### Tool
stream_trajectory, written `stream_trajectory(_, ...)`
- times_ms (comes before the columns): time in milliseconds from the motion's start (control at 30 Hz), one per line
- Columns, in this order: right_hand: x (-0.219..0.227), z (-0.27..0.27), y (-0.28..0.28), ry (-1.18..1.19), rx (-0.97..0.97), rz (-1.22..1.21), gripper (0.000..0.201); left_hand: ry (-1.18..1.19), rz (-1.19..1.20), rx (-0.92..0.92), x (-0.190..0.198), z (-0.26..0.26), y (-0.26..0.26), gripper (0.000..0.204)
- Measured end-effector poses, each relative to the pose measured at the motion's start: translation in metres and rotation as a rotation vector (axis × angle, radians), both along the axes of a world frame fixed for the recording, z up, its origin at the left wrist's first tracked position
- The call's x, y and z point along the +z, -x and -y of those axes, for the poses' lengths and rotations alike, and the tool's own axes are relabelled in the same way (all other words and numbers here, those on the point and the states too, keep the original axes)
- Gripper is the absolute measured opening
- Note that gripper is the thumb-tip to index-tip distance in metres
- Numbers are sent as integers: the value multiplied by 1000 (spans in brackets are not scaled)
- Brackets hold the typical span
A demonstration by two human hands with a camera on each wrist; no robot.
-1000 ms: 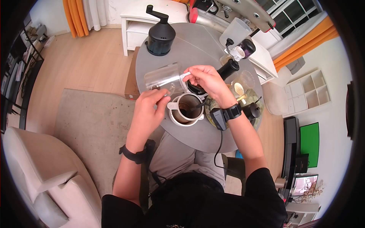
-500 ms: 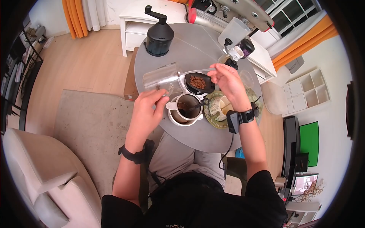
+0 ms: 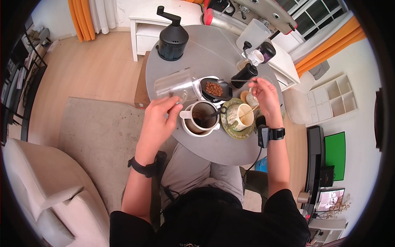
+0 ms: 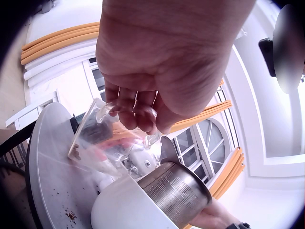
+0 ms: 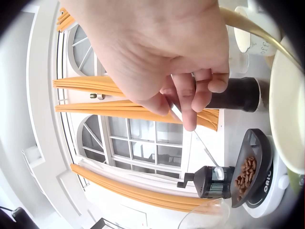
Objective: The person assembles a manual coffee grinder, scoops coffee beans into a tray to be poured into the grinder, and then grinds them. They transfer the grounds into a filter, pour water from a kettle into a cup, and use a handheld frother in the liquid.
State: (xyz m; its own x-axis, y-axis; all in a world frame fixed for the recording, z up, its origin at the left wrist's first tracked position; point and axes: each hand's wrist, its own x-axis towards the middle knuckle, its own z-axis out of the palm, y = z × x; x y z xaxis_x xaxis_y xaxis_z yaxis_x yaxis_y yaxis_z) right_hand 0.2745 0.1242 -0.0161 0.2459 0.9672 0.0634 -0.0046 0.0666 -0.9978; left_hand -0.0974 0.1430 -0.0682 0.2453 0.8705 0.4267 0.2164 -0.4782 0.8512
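Note:
My left hand (image 3: 162, 117) grips the handle of a clear glass jug (image 3: 175, 84), tipped on its side above the table. Its fingers curl round the glass handle in the left wrist view. Out to the right, my right hand (image 3: 265, 99) pinches a thin metal spoon (image 5: 205, 148), whose far end reaches toward a black tray (image 3: 225, 94) of brown beans (image 3: 214, 89). That tray rests on a white scale (image 5: 279, 191). Just below the jug, a mesh filter (image 4: 176, 191) sits in a white container (image 3: 185, 128), with a dark-handled utensil inside.
A black hand grinder (image 3: 172, 43) stands at the table's back left. Right of the filter are a patterned cup (image 3: 243, 117) with a gold-coloured spoon, on a green saucer (image 3: 231, 132). Behind them stand a black cylinder (image 3: 244, 76) and a clear container (image 3: 253, 35).
My right hand has moved right, away from the jug, drawing the spoon with it and uncovering the beans and the cup. My left hand and the jug have barely moved.

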Motion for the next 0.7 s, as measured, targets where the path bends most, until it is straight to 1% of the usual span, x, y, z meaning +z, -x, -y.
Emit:
stream_trajectory(167, 13, -8, 20, -31, 23, -36, 23, -14, -1, 3, -1, 0, 0, 17)
stream_trajectory(233, 10, -16, 34, -35, 37, -47, 23, -13, -3, 4, 0, 0, -1, 17)
stream_trajectory(300, 4, -24, 50, -10, 181, -49, 23, -24, 0, 5, -2, -1, -1, 16)
stream_trajectory(333, 1, -28, 59, 7, 221, -3, 24, -34, 3, 7, -3, -1, -1, 16)
stream_trajectory(367, -2, -32, 69, 8, 223, -7, 24, -33, 0, 9, -2, -1, 0, 16)
stream_trajectory(433, -7, -40, 88, 62, 284, 206, 24, -6, 6, 8, -1, 0, 0, 16)
stream_trajectory(467, -9, -43, 96, 61, 286, 204, 24, -6, 4, 11, -2, 0, 0, 16)
stream_trajectory(533, -12, -49, 108, 129, 378, 187, 26, -11, 12, 14, -4, -1, -1, 16)
stream_trajectory(567, -14, -53, 112, 129, 378, 186, 26, -10, 12, 14, -3, -1, -1, 16)
stream_trajectory(633, -20, -60, 116, 128, 457, 252, 27, -19, -3, 5, -2, -1, -1, 15)
stream_trajectory(667, -21, -61, 117, 129, 476, 303, 28, -19, -3, 4, -2, -1, -1, 15)
stream_trajectory(700, -24, -62, 117, 129, 475, 303, 28, -28, -7, 5, -3, -1, -1, 15)
